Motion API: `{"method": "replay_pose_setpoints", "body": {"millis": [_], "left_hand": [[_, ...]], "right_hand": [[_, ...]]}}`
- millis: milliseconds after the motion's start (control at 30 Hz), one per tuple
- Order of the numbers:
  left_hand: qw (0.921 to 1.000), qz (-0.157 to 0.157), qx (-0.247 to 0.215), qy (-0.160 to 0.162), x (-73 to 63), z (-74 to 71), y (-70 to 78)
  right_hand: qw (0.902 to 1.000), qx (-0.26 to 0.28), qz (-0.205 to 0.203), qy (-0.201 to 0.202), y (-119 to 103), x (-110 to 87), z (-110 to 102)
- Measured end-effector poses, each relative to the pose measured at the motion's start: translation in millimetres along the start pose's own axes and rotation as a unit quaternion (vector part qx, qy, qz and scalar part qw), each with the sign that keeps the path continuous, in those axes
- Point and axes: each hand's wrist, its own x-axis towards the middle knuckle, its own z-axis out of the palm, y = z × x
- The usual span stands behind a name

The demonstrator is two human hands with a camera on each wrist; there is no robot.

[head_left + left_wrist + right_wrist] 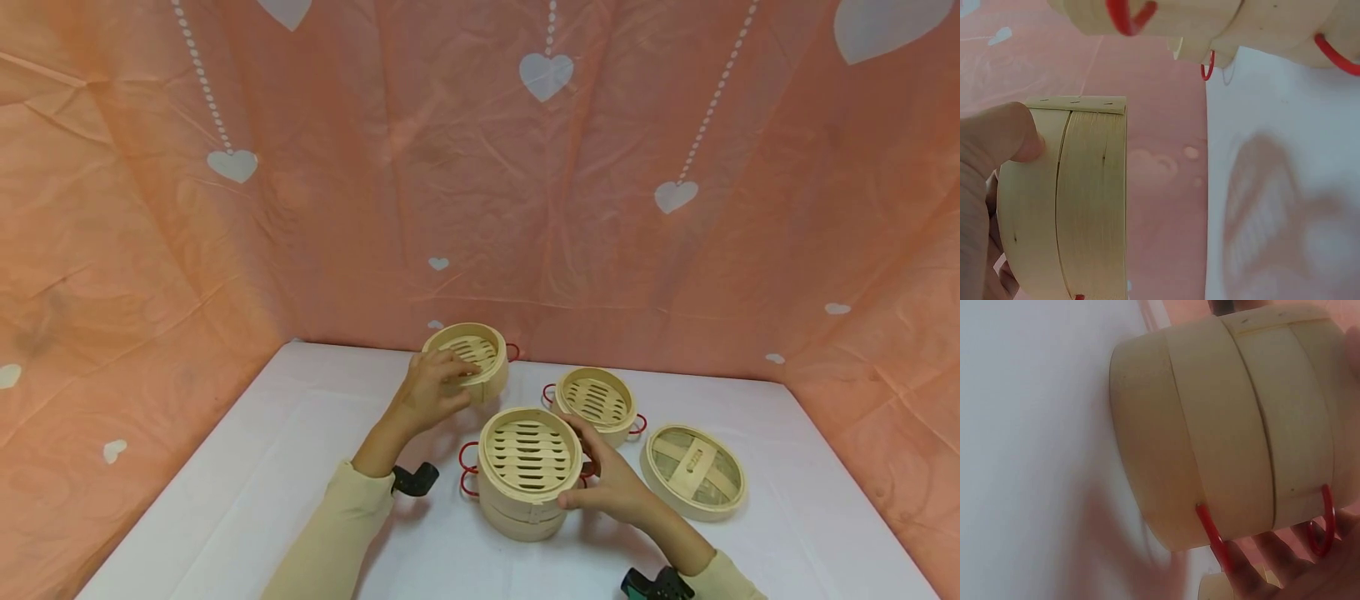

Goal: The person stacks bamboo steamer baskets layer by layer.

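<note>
My left hand (437, 390) grips a round bamboo steamer basket (491, 385) by its near rim. In the left wrist view the thumb presses the side of that basket (1091, 200), which hangs above the table and casts a shadow. My right hand (609, 479) holds the right side of two stacked steamer baskets (525, 500) standing on the table. Seen from the right wrist, its fingers curl around the stack (1222, 437) near the red handles (1213, 534). The slatted floor of the upper basket shows; what lies in the lower one is hidden.
Behind the stack, another slatted steamer basket (596, 400) with red handles sits on the table. A woven bamboo lid (693, 473) lies at the right. The white table (315, 417) ends at a pink cloth backdrop (480, 208) with hearts.
</note>
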Motion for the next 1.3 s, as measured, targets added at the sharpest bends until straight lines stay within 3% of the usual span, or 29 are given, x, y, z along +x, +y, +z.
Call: {"method": "replay_pose_setpoints", "body": {"millis": [433,767,1300], "left_hand": [[0.9996,0.011,-0.018,0.018,2.8,-8.3,7.8],[0.9984,0.050,-0.005,0.026,2.3,-15.6,22.3],[0.9967,0.071,-0.004,0.038,-1.7,-23.6,36.2]], "right_hand": [[1.0000,-0.007,0.002,0.000,-3,0.3,-1],[0.9999,-0.010,0.007,0.001,-3,-0.1,0],[0.9998,-0.011,0.017,0.004,-5,-1.0,0]]}}
